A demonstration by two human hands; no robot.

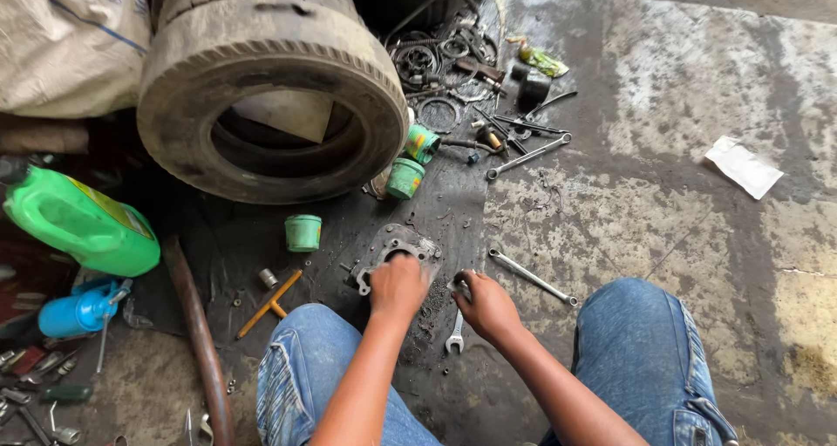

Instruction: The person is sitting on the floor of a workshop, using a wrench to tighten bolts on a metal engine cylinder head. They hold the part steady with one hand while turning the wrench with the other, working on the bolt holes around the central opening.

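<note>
I sit on a greasy concrete floor with my knees in blue jeans apart. My left hand point(398, 286) rests on a grey metal engine cover plate point(391, 245) that lies flat on the floor between my legs. My right hand point(486, 305) is closed around a small metal part just right of the plate; the part is mostly hidden by my fingers. A small open-ended spanner point(454, 333) lies right below that hand. A longer combination spanner point(532, 277) lies on the floor a little to the right.
A stack of worn tyres point(270, 97) stands at the back left. Small green tins point(302, 232) sit near it. A green jug point(80, 223) and blue oil can point(74, 312) lie left. Sprockets and tools point(475, 88) are scattered behind. A yellow-handled T-wrench point(270, 302) lies by my left knee.
</note>
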